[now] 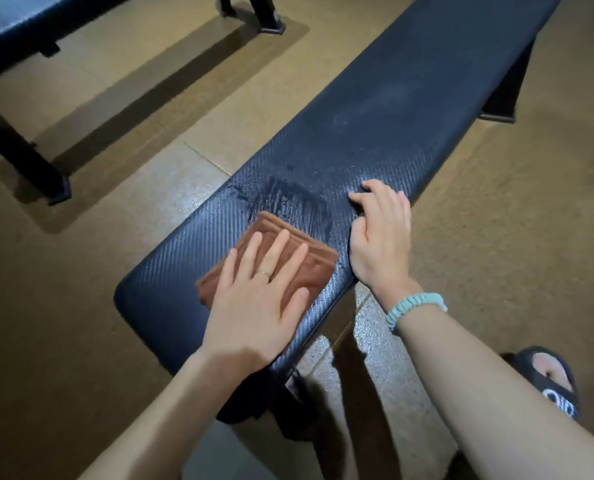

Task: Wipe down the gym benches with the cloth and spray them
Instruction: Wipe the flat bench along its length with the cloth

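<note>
Cloth (281, 261), brown and folded into a square, lies flat on the near end of the black padded gym bench (409, 109), pinned under the left hand (254, 306), whose fingers (276, 247) are straight and spread, pressing down rather than gripping. The right hand (380, 233) rests just beside it on the bench's right edge, fingers loosely curled over the rim, holding nothing. A wet streaked patch (295, 202) sits directly ahead of the cloth. The bench's long axis runs away up and to the right, so unwiped padding lies beyond the fingertips; the left hand is best placed to push along that line.
</note>
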`<state>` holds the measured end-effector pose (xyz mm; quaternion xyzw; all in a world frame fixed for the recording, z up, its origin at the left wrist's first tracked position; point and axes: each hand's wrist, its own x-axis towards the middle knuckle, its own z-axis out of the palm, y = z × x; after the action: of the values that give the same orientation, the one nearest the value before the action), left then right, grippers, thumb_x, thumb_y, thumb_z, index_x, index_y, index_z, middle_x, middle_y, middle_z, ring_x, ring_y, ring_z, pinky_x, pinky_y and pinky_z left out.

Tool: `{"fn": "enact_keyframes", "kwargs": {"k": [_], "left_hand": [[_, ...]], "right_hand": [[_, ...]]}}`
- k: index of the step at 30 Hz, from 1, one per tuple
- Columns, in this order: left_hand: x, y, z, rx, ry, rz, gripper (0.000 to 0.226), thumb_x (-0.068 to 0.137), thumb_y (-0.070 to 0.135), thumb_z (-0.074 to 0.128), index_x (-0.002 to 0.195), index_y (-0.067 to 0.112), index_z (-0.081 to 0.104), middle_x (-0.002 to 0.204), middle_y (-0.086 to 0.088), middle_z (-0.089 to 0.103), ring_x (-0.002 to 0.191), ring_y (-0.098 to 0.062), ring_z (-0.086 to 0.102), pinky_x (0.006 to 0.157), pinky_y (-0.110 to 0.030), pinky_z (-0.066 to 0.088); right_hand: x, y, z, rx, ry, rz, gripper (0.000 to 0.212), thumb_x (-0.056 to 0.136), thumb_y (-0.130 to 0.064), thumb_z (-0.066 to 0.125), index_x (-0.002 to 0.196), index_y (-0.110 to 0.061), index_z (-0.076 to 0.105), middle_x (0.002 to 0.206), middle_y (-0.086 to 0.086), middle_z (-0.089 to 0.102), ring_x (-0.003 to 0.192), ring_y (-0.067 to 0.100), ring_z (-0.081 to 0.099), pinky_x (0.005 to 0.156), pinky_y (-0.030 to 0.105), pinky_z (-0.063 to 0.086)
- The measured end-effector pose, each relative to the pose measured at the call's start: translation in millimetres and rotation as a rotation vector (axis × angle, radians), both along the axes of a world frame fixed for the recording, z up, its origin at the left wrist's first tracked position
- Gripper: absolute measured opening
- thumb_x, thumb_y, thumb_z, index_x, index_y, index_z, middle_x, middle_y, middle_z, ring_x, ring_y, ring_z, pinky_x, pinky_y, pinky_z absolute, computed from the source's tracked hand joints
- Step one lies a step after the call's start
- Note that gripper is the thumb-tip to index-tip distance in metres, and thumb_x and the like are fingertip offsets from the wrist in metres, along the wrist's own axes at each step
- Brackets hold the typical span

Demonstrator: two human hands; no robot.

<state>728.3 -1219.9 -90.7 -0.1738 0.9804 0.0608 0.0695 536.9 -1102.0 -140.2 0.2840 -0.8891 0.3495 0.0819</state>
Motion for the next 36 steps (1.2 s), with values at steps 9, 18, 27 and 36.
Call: {"fn": "enact_keyframes", "kwargs": {"k": [9, 18, 27, 36], "left_hand": [[-120, -19, -2, 0.011, 0.022, 0.144, 0.068, 0.097, 0.062, 0.015, 0.162, 0.043, 0.016, 0.173, 0.006, 0.010, 0.160, -0.029, 0.006, 0.128, -0.052, 0.004], [-22, 71, 3, -0.026, -0.002, 0.151, 0.067, 0.103, 0.064, 0.032, 0.163, 0.037, 0.021, 0.173, 0.007, 0.010, 0.160, -0.026, 0.001, 0.128, -0.056, 0.009], [-158, 97, -13, -0.156, 0.036, 0.173, 0.065, 0.102, 0.057, 0.044, 0.161, 0.033, 0.032, 0.171, 0.001, 0.023, 0.157, -0.036, 0.017, 0.122, -0.062, 0.020], [-95, 92, 3, -0.171, -0.146, 0.202, 0.070, 0.100, 0.064, 0.041, 0.162, 0.035, 0.024, 0.172, 0.001, 0.015, 0.159, -0.032, 0.011, 0.124, -0.059, 0.021]], "right_hand": [[-39, 2, 22, -0.059, -0.032, -0.037, 0.037, 0.086, -0.020, 0.041, 0.109, -0.018, 0.070, 0.115, -0.001, 0.069, 0.112, 0.025, 0.059, 0.103, 0.039, 0.035], [-107, -10, 26, 0.041, 0.000, 0.190, 0.023, 0.096, -0.021, 0.044, 0.105, -0.017, 0.065, 0.106, 0.002, 0.067, 0.097, 0.027, 0.058, 0.090, 0.040, 0.034], [-159, -26, 24, -0.131, -0.171, 0.266, 0.024, 0.093, -0.018, 0.046, 0.103, -0.014, 0.067, 0.102, 0.003, 0.070, 0.097, 0.030, 0.062, 0.087, 0.040, 0.033], [-163, -18, 22, -0.104, -0.109, 0.362, 0.019, 0.094, -0.019, 0.051, 0.101, -0.011, 0.067, 0.094, 0.005, 0.069, 0.086, 0.028, 0.061, 0.082, 0.042, 0.039]]}}
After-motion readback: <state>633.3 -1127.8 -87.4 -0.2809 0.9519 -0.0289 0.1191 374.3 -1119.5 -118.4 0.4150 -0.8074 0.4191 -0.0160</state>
